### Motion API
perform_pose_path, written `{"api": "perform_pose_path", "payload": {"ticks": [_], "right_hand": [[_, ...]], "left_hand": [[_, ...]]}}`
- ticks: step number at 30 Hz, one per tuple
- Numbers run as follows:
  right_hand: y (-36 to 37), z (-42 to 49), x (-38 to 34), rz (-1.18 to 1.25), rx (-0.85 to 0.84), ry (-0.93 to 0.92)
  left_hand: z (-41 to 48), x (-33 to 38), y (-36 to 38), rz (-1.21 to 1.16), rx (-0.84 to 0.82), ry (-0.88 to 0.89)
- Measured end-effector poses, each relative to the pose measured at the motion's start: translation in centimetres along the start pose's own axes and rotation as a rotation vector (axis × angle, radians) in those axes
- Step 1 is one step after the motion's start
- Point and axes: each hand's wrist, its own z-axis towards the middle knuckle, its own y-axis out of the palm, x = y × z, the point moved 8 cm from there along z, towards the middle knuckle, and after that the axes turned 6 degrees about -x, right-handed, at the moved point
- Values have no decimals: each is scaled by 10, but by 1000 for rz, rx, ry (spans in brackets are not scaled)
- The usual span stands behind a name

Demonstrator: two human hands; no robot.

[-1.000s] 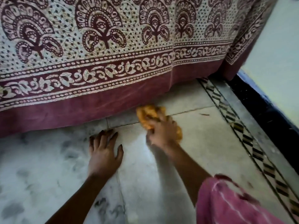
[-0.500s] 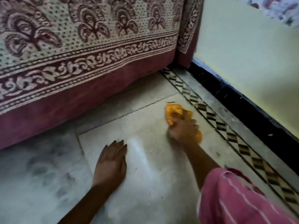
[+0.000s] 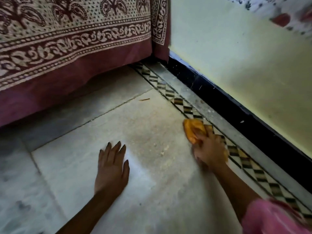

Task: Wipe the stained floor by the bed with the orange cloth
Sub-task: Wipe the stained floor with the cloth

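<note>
Orange cloth [image 3: 192,130] looks soft and light; right hand [image 3: 210,152] grips it bunched at 3 o'clock. Left hand [image 3: 110,169] lies flat.

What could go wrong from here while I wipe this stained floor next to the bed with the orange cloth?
1. The right hand grips the crumpled orange cloth at the black-and-white checkered border strip, so the pale crumbs mid-tile may get missed.
2. A sweep bedward might push the thin brown sliver under the maroon printed bedsheet.
3. The left hand, flat on the pale stone tile, may smudge it.
</note>
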Motion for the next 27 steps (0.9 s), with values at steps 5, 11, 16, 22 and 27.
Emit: {"api": "perform_pose_path", "payload": {"ticks": [5,11,16,22,27], "right_hand": [[-2,17,-128,101,47,-239],[21,-90,-90,97,-34,-677],[9,-20,5,-24,-22,-266],[-13,88,-142,8,-41,-224],[11,-1,-253,9,-12,-684]], "left_hand": [[1,0,0,-25,-23,-29],[-1,-1,-1,-9,-23,-40],[-3,-2,-1,18,-36,-22],[-3,0,0,15,-49,-28],[-4,-3,-4,1,-8,-77]]}}
